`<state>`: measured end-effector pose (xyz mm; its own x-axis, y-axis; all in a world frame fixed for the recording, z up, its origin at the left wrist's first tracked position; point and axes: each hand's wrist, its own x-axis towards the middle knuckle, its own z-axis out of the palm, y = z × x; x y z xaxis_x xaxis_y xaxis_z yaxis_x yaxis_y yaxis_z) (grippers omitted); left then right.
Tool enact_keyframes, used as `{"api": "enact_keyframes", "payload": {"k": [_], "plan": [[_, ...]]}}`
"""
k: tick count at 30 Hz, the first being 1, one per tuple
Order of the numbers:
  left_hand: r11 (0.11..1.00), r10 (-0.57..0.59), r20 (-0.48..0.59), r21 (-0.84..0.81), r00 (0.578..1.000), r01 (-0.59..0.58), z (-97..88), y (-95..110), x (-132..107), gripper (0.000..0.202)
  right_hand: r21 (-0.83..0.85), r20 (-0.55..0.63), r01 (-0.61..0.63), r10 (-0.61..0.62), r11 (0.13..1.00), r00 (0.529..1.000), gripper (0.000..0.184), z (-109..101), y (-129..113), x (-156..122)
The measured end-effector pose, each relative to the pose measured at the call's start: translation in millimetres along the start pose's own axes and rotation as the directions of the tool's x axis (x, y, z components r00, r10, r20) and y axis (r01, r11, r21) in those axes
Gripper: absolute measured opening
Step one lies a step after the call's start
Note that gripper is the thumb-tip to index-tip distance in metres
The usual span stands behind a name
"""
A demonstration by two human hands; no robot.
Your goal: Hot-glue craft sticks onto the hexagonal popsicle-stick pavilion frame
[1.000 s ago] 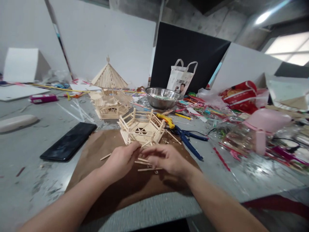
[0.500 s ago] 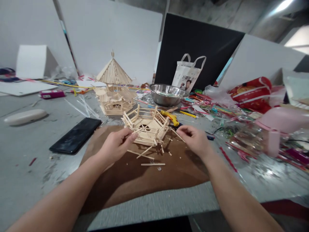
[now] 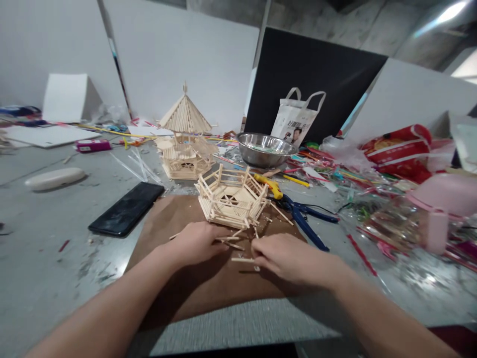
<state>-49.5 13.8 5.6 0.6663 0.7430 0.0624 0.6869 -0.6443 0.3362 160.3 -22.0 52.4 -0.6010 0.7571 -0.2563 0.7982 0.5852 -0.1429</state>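
A six-sided railed model of thin wooden sticks (image 3: pixel 233 206) sits on the brown sheet (image 3: pixel 208 293). In front of it my left hand (image 3: pixel 199 243) is closed low over the sheet, a thin wooden stick (image 3: pixel 228 238) at its fingertips. My right hand (image 3: pixel 286 253) pinches the right end of another wooden stick (image 3: pixel 241 260), which has a shadow beneath it. Several loose sticks and small scraps lie between the hands and the model. A further stick (image 3: pixel 282 214) rests right of the model. The fingers of both hands are partly hidden.
Behind stands a roofed stick pavilion (image 3: pixel 184 134), with a metal bowl (image 3: pixel 266 151) to its right. Blue-handled pliers (image 3: pixel 305 219) and a yellow-handled tool (image 3: pixel 271 185) lie right of the model. A black phone (image 3: pixel 126 209) is at left, a pink-lidded container (image 3: pixel 436 199) at right.
Both hands have come down and nearer to me, from beside the model to the sheet in front. My right hand has left the stick right of the model. The view has shifted slightly.
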Motion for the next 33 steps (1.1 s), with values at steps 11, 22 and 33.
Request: {"api": "enact_keyframes", "payload": {"k": [11, 22, 33], "plan": [[0.996, -0.024, -0.003, -0.083, 1.000, 0.023, -0.9, -14, 3, 0.024, 0.304, -0.172, -0.004, 0.058, 0.953, 0.983, 0.020, -67, 16, 6], [0.995, -0.095, 0.060, -0.038, 0.994, 0.097, -13.1, -21, 2, 0.025, -0.169, -0.022, -0.152, 0.151, 0.974, 0.988, 0.018, 5, 23, 11], [0.994, -0.090, 0.032, -0.057, 0.995, 0.092, -7.6, -25, 2, 0.037, -0.226, -0.050, -0.085, 0.075, 0.971, 0.996, 0.026, 15, -28, 37]]}}
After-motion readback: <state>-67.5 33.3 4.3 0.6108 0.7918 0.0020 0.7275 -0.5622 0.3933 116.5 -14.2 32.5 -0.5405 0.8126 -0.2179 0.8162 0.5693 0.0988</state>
